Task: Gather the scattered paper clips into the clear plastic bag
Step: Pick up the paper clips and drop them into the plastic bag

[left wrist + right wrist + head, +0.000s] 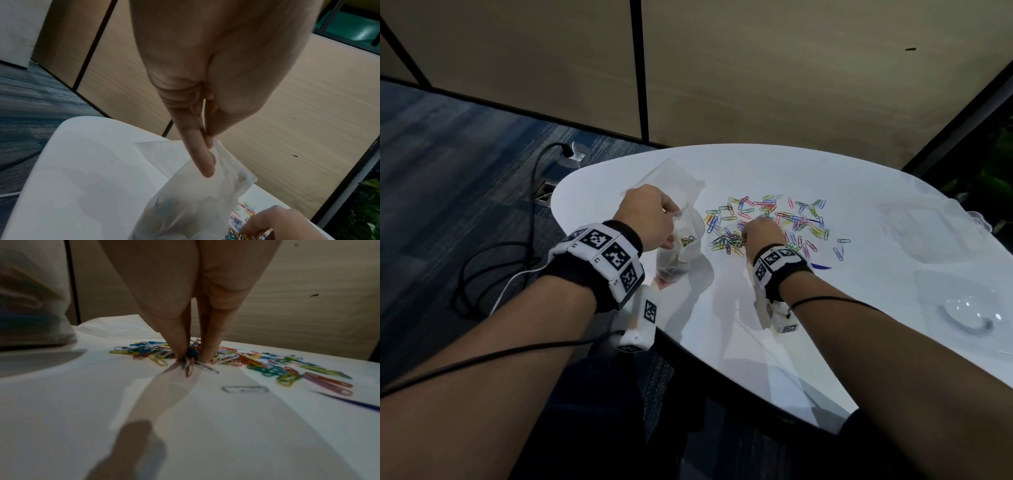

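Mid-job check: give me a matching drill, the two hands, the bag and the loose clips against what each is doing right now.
Things:
1. left hand
2. right hand
3. clear plastic bag
4. paper clips

States:
A. spread loose on the white table
B. pinching a small bunch of clips at the table surface
C. held up by its top edge, a few clips already inside
D. pinching the bag's rim

Pairs: 1-D, 2-B, 3-C, 4-A

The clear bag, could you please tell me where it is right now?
In the head view the bag hangs at the table's left side, pinched at its top by the left hand, just left of the clips.
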The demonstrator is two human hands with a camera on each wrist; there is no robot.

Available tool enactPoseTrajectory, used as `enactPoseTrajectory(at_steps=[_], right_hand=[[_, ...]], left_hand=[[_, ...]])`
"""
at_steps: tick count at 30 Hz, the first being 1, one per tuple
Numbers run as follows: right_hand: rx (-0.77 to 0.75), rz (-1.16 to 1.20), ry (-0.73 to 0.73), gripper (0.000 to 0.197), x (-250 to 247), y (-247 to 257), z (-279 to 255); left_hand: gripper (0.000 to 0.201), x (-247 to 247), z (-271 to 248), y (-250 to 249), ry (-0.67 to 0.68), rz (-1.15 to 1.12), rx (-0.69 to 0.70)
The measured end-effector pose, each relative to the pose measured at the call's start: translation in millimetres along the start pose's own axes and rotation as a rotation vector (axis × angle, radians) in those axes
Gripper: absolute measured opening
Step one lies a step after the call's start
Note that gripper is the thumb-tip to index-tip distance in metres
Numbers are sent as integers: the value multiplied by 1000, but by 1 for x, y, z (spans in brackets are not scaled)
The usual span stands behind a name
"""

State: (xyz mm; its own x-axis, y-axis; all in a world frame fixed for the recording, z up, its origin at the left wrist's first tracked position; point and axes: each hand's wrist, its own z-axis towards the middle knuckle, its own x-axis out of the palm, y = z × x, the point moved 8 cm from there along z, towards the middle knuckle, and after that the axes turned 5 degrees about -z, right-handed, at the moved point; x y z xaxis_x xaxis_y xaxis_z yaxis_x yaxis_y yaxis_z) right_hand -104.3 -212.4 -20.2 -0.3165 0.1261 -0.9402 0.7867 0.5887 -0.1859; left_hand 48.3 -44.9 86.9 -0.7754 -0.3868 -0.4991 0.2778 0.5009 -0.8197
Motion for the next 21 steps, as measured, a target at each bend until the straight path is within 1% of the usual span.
enactPoseTrajectory(at_steps=[3,5,7,9,10,12,13,14,15,17,19,21], right_hand=[[33,68,6,19,-6,-19,-1],[112,238,5,16,-8,-41,0],[230,509,6,11,-9,-65,0],[314,871,40,5,-9,-79,-2],[352,1064,63,6,-11,-80,-4],[409,1438,72,14,-21,-77,-13],[406,1596,65,21,-29,-72,-18],[377,1723,66,28,-39,-64,-24],[334,1835,83,32,-49,-54,-29],[225,1980,173,25,-68,-30,-41],[142,2005,294,19,-79,-5,-53],[82,1930,360,19,-83,15,-62]], left_hand=[[21,2,0,0,5,3,2],[21,4,0,0,8,13,9],[21,6,0,-2,10,24,20],[21,8,-1,-4,15,27,24],[21,9,-1,-6,18,29,24],[21,11,-1,-8,24,30,24],[21,12,-2,-9,28,31,25],[22,13,-2,-10,32,32,26],[22,14,-2,-10,35,34,26],[22,15,-3,-11,35,37,21],[21,15,-3,-12,30,30,20],[21,15,-4,-13,25,30,26]])
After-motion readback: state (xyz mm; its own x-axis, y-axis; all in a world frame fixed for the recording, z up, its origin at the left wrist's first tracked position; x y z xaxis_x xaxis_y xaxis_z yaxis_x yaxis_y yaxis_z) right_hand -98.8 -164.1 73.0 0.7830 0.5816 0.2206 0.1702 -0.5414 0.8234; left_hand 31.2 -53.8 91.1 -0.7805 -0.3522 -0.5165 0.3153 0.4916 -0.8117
